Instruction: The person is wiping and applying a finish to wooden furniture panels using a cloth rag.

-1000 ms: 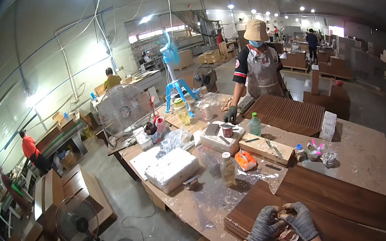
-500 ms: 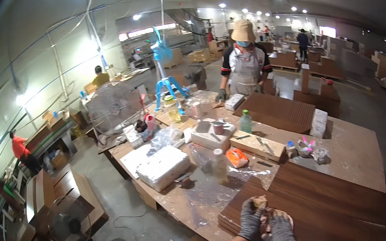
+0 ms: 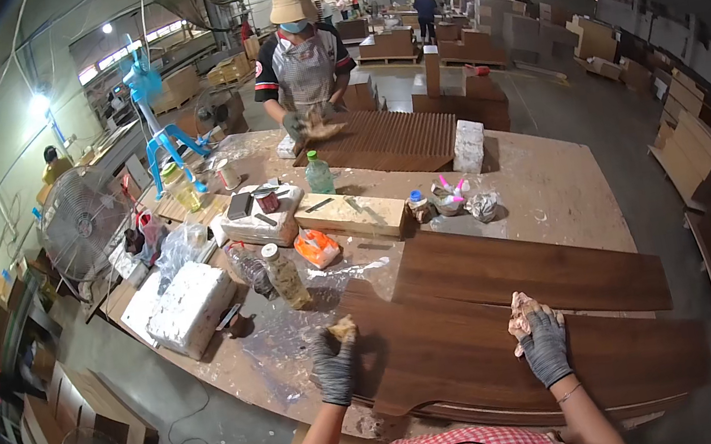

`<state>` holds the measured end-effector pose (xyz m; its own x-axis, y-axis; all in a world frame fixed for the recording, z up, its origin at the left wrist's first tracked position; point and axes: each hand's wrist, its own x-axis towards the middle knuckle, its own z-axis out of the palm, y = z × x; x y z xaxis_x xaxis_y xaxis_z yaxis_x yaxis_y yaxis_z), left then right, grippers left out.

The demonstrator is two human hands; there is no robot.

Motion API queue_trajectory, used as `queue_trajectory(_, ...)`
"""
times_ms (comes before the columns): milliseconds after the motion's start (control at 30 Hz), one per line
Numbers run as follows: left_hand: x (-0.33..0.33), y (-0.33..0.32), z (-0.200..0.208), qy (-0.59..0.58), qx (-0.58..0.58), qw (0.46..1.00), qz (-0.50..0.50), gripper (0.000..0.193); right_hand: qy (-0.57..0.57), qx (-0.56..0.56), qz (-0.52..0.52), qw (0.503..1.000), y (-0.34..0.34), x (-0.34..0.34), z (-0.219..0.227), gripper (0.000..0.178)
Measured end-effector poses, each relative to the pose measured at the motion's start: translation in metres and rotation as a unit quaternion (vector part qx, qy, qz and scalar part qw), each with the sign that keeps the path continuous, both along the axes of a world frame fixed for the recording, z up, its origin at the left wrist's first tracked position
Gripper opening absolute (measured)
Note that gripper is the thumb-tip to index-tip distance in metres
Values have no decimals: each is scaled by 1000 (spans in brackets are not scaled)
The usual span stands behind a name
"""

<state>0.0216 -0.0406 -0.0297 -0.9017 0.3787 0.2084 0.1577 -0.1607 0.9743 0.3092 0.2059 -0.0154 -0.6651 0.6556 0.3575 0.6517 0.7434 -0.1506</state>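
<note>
Two dark brown wood-grain boards lie in front of me: a nearer board (image 3: 448, 350) with a curved cut-out in its edge, and a farther board (image 3: 527, 265). Beyond the nearer board's left end, my left hand (image 3: 336, 374), in a grey glove with bare fingertips, is closed round a small tan wad (image 3: 344, 327); its exact kind is unclear. My right hand (image 3: 546, 348), gloved likewise, presses a crumpled pinkish rag (image 3: 517, 315) onto the nearer board, toward its right part. The fingers lie bent over the rag.
Across the table (image 3: 553, 192), a co-worker (image 3: 302, 69) handles a cloth (image 3: 325, 125) over a slatted brown panel (image 3: 380, 140). Bottles, including a clear one (image 3: 287, 278), an orange packet (image 3: 316, 248), a wooden block (image 3: 350, 214) and a white foam block (image 3: 180, 311) stand left of centre.
My hands, earlier close together over the board, have moved apart, the right one rightward with the rag. My view has turned right. The co-worker's hands have come together over the slatted panel.
</note>
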Motion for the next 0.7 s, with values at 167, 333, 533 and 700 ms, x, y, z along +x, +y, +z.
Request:
queue_trajectory(167,-3,-2,-13,-15,-11,999,-44,24,93,-34,145,985,-23,-51,21,45)
queue_trajectory(333,-2,0,-4,-3,-18,999,-39,22,160,0,221,962,-32,-156,10,19)
queue_trajectory(533,-18,-3,-25,32,-64,997,-39,21,120,0,195,973,-58,-213,-20,41)
queue_trajectory(700,-20,-11,-27,5,-67,997,-29,21,128,-54,159,977,-48,-120,8,44)
